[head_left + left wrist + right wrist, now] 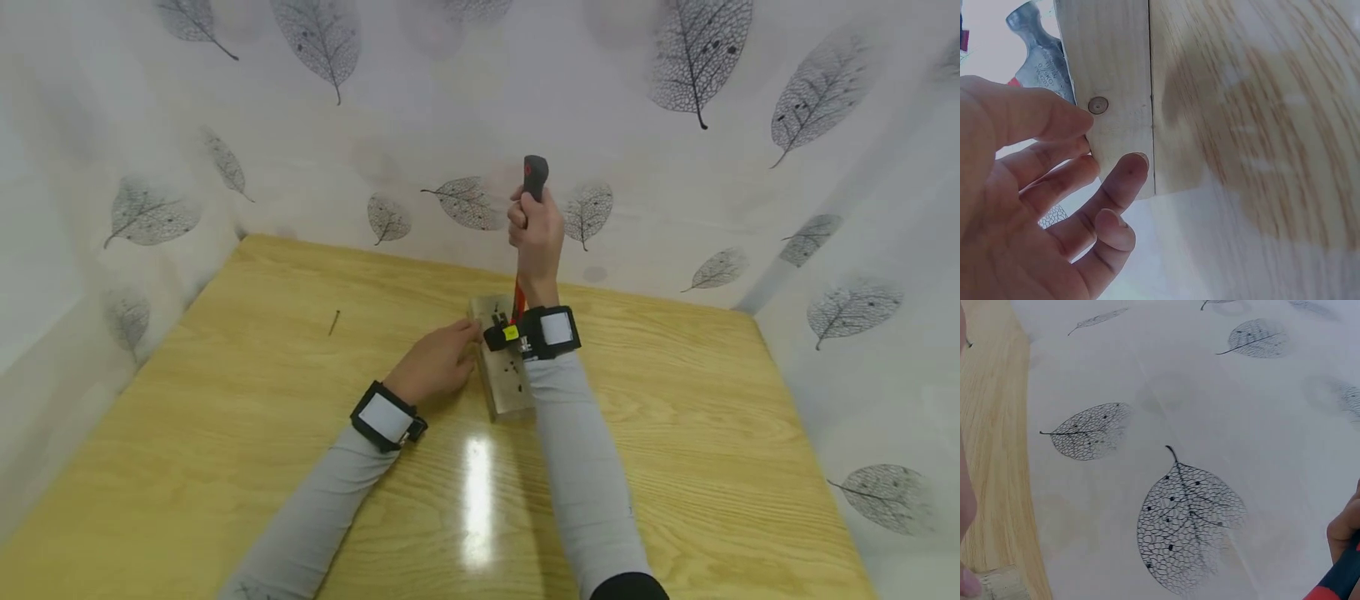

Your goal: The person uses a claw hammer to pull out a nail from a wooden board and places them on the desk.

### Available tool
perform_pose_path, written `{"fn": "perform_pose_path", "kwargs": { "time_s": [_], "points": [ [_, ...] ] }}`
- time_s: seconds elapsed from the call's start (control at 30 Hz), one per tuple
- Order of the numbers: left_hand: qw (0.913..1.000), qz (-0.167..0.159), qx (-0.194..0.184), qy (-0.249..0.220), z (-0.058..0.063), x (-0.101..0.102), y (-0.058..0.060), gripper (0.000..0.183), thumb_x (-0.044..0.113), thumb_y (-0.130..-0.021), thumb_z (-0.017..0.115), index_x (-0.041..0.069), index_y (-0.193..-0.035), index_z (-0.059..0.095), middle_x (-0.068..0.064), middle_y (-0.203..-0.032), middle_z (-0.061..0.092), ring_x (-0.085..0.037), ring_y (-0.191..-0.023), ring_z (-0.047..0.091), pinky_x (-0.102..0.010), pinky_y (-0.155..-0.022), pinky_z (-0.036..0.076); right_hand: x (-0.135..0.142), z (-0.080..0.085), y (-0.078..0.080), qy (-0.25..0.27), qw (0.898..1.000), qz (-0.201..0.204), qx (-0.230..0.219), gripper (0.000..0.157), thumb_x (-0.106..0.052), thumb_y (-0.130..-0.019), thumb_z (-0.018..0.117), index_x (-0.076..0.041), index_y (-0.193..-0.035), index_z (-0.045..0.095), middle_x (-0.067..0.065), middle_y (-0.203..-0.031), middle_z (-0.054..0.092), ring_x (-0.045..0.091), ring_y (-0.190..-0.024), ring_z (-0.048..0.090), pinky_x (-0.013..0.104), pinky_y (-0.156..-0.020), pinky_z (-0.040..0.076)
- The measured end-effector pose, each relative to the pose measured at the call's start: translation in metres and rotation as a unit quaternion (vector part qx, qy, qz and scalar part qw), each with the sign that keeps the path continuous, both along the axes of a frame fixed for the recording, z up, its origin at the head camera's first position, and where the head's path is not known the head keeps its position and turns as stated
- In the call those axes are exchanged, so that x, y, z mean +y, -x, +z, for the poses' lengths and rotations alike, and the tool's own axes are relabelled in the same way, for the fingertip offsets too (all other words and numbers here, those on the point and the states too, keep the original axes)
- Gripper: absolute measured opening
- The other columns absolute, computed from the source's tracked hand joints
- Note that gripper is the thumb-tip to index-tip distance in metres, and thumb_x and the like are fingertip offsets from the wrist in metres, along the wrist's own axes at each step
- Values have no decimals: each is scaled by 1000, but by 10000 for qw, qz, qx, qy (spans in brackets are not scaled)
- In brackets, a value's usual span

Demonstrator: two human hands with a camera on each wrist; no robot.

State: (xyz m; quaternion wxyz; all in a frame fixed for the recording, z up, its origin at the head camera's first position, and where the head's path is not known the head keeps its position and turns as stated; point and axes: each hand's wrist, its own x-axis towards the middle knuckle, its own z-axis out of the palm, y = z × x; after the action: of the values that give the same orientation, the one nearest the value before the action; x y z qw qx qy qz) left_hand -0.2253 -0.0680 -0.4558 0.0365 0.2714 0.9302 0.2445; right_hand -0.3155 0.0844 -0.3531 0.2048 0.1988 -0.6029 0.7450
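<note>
A pale wooden block lies on the table, several dark spots on its top. My right hand grips the black handle of a hammer, which stands upright with its red shaft running down to the block. In the left wrist view the hammer's metal head shows behind the block's edge. My left hand rests its fingertips against the block's left side, the fingers loosely bent. A round, dark-ringed spot marks the block face near them. The right wrist view catches only part of the hammer's handle.
A single dark nail lies on the wood-grain table, left of the block. Behind the table's far edge hangs a pale curtain with a leaf pattern, also along both sides.
</note>
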Motion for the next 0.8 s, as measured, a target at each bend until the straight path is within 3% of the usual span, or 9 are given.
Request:
{"fn": "perform_pose_path", "kwargs": {
  "time_s": [0.23,0.37,0.5,0.7,0.8],
  "points": [
    [10000,50,-59,-21,3,2,-3,46,11,-97,61,4,-143,55,-11,-153,50,-32,-135,54,-44,-113,45,11,2,-34,420,9980,-298,373,19,-27,-97,44,-10,-92,51,-6,-61,32,6,-48,21,22,-43,17],
    [9999,101,-29,-26,3,1,-3,44,11,-97,62,5,-140,57,-11,-155,47,-32,-136,52,-44,-113,44,13,2,-47,521,9929,-698,815,16,-21,-97,46,-13,-84,50,-7,-58,31,7,-45,21,23,-40,17],
    [10000,84,10,-49,3,1,-3,42,10,-96,61,5,-138,58,-12,-155,48,-32,-138,51,-44,-115,42,11,1,-54,575,9875,-944,1124,19,-15,-97,48,-13,-79,50,-9,-56,33,6,-43,21,23,-39,17],
    [9997,187,-16,-135,3,-1,-3,41,8,-96,61,6,-137,60,-10,-153,51,-31,-135,54,-44,-112,45,0,0,-59,281,9864,-1152,1140,18,-15,-97,50,-11,-80,54,-6,-56,39,8,-42,26,24,-40,22],
    [9998,153,-61,-130,2,2,-3,41,8,-96,59,7,-137,59,-10,-156,47,-31,-135,53,-43,-112,46,4,1,-63,391,9854,-1241,1101,18,-15,-96,51,-11,-78,54,-6,-55,38,8,-43,26,24,-40,22]
  ]
}}
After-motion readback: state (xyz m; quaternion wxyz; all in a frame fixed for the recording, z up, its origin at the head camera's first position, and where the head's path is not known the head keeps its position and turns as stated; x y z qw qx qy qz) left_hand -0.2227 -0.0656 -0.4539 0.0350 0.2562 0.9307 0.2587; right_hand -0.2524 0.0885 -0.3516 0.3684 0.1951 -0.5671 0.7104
